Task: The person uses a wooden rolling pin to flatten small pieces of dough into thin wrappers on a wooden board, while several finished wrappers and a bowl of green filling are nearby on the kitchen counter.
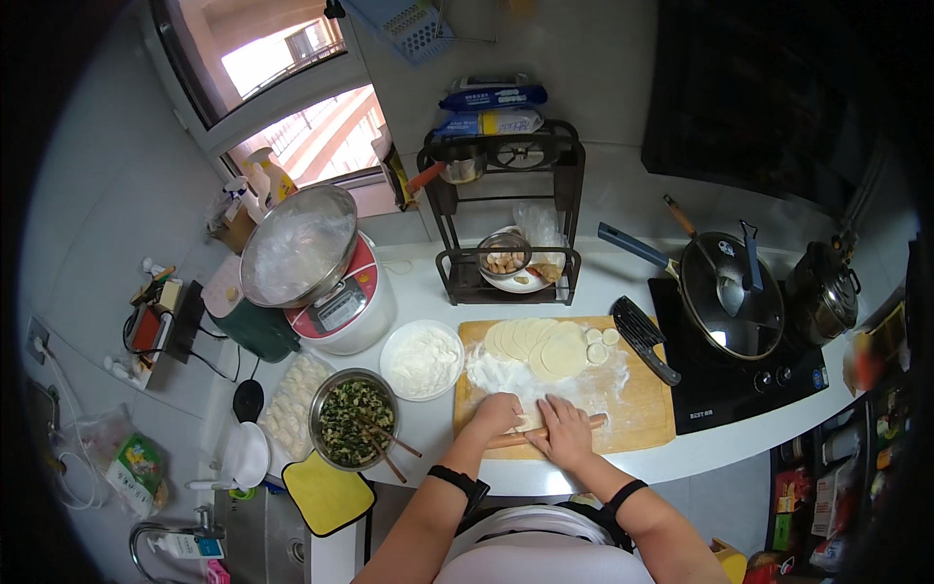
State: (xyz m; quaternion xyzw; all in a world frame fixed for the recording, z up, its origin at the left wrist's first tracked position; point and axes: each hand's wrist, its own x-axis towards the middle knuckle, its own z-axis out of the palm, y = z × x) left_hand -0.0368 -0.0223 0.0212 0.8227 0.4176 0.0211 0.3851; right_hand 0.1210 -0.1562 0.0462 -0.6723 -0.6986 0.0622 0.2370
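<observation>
A wooden cutting board [646,409] dusted with flour lies before me. My right hand [568,432] rests on a thin wooden rolling pin [503,440] near the board's front edge. With its fingers curled, my left hand [500,415] holds the edge of a small dough piece [530,418], partly hidden by both hands. Round rolled dough wrappers [562,350] overlap in a row at the back of the board. Several small dough discs [597,353] sit to their right. White flour [503,371] is spread behind my hands.
Left of the board stand a bowl of flour [422,360] and a metal bowl of chopped green filling [354,423] with chopsticks [387,456]. A cleaver-style knife [646,339] lies at the board's right edge, beside a cooktop [730,401] with a lidded pan [730,292]. Behind is a dark rack [503,292].
</observation>
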